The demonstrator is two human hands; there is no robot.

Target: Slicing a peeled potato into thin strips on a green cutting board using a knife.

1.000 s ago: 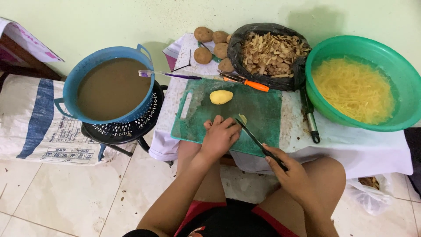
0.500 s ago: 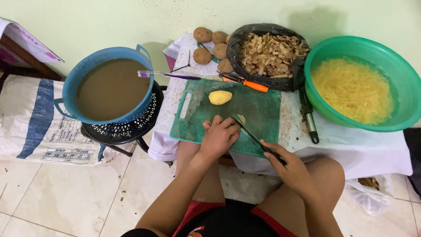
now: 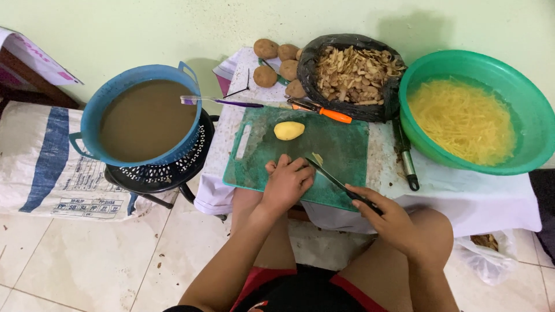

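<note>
Peeled yellow potato (image 3: 289,130) on green plastic cutting board (image 3: 347,144) before me, blue plastic tub (image 3: 95,115) left, green plastic basin (image 3: 520,164) right.

- The knife (image 3: 338,184) has swung a little: its blade tip now sits closer to the left hand (image 3: 287,184) than it did a second ago.
- The right hand (image 3: 388,218) has edged slightly toward the green cutting board (image 3: 347,144).
- The left hand has shifted slightly on the board.
</note>
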